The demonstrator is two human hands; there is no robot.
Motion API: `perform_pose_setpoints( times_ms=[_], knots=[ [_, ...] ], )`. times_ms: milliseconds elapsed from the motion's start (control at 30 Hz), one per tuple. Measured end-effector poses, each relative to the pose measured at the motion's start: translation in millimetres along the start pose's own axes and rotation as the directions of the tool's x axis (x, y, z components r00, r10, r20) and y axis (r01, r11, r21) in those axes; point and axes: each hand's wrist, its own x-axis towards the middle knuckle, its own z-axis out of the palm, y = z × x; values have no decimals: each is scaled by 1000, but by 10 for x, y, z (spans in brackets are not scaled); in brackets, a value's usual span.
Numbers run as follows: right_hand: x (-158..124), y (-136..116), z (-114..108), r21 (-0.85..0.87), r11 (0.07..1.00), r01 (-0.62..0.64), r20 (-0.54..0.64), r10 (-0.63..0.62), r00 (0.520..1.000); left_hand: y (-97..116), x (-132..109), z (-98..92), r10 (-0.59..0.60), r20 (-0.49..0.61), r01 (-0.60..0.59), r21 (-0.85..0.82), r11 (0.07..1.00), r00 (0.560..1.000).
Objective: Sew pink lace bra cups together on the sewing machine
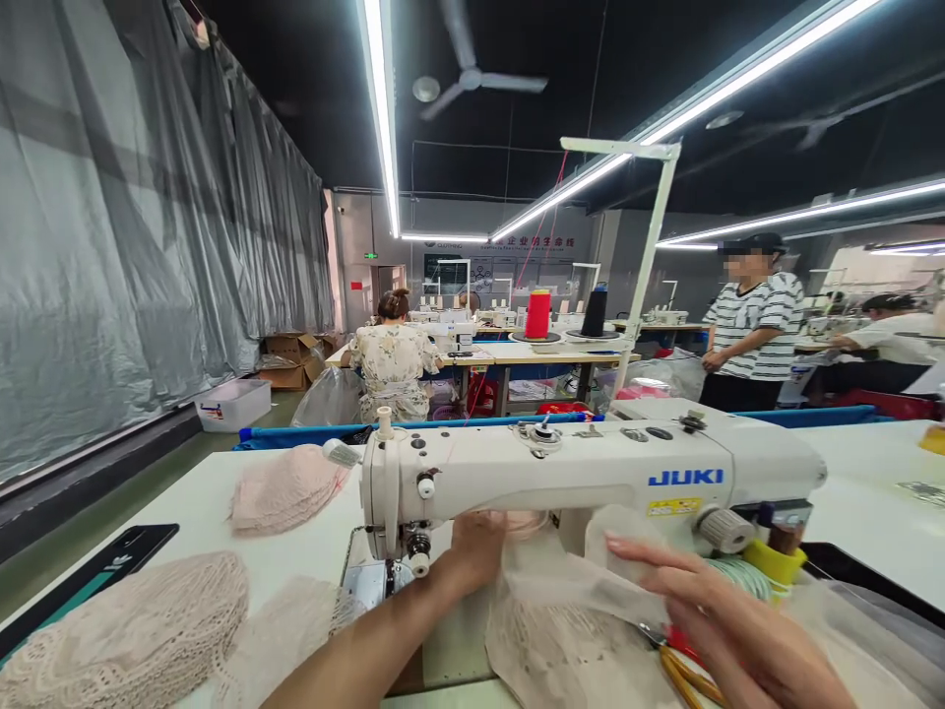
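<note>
My left hand [478,544] reaches under the arm of the white sewing machine [538,468], near some pale pink fabric [524,524]. Its fingers are largely hidden by the machine. My right hand [727,601] is slightly blurred, its fingers stretched out over sheer pale fabric [546,571] bunched right of the needle area; I cannot tell whether they touch it. Below that hand lie yellow-handled scissors [683,675], partly covered by it. A beige lace piece [576,640] spreads over the front of the machine bed.
Stacks of beige lace pieces [140,620] and pink pieces [287,487] lie on the left of the table. A yellow holder [783,563] and mint-coloured roll [742,578] stand at the right. Behind are thread cones [538,315], a seated person [395,359] and a standing person [753,325].
</note>
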Motion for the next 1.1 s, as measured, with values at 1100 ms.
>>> perform_pose_setpoints(
  times_ms=[1100],
  knots=[
    [-617, -1300, -236, -307, 950, 62, 14, -61, 998, 791, -2456, -239, -83, 230, 242, -855, 458, 970]
  ],
)
